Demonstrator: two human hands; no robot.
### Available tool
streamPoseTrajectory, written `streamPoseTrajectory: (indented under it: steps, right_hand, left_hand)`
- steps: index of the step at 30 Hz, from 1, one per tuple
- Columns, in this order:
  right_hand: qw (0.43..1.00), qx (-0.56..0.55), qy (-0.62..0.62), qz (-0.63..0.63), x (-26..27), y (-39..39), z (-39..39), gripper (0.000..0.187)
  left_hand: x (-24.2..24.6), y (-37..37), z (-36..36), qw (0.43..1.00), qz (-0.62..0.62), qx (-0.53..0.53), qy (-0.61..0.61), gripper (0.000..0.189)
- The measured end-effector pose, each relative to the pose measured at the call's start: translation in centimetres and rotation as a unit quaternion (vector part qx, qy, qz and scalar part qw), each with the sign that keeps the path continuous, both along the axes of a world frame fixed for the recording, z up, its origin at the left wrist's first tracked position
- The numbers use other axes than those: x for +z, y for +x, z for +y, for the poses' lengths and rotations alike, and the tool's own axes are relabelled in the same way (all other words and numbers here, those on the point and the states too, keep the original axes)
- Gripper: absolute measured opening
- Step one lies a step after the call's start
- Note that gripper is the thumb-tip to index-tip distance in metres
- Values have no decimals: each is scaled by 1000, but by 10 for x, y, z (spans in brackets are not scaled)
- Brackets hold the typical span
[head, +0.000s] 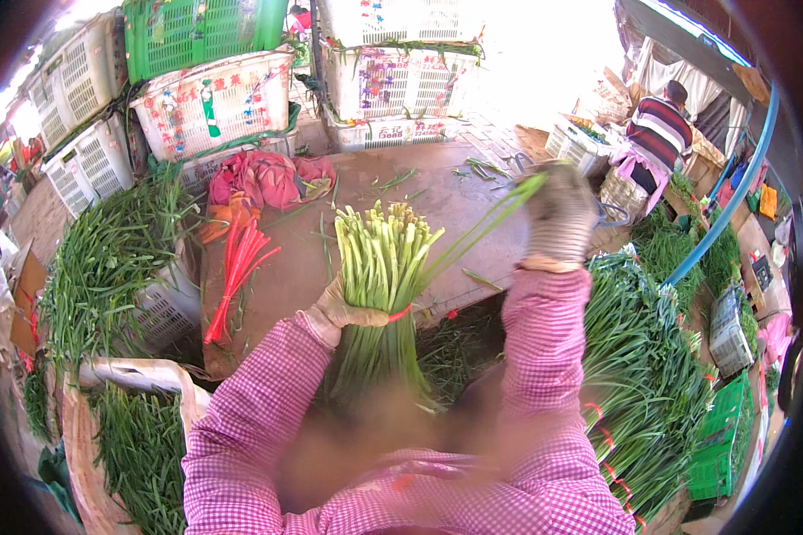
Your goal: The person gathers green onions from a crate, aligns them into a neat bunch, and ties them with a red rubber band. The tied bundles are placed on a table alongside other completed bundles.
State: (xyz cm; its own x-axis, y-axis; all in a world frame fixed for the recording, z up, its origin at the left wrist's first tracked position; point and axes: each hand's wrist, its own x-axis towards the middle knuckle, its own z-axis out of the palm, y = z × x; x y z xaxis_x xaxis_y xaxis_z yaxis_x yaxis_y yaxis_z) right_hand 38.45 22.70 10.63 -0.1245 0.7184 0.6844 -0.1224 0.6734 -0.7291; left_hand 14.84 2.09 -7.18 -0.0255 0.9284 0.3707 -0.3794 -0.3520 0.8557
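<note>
My gloved left hand [348,307] grips a bunch of long green leafy stalks [385,261] at the near edge of the table. A red tie [400,313] circles the bunch just beside my thumb. Pale cut ends point up and away from me, while the leaves hang below the table edge. Up to the right, my gloved right hand [559,207], blurred, is closed on a few loose green stalks [488,224]. These slant down to the right side of the bunch; whether they are still tucked into it I cannot tell.
Red ties [234,281] and a pink cloth [268,179] lie on the brown table [435,177], near scissors [612,214]. Tied green bunches [642,354] are piled at right, loose greens [107,261] at left. Stacked crates [214,100] stand behind; a person [659,134] sits far right.
</note>
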Motion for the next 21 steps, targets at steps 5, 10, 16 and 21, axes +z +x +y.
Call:
streamPoseTrajectory:
  steps: [5, 10, 16, 21]
  right_hand:
    - [942, 81, 34, 323, 47, 75, -5, 13]
    - [981, 22, 14, -192, -11, 14, -60, 26]
    - [858, -12, 387, -338, -60, -73, -114, 32]
    - [748, -99, 489, -437, -43, -89, -119, 17]
  left_hand:
    - [-30, -25, 5, 974, -48, 184, -121, 98]
    - [-40, -20, 16, 954, -43, 285, -81, 110]
    - [-22, 20, 28, 966, -142, 179, -122, 103]
    - [-3, 36, 25, 960, -176, 103, -194, 83]
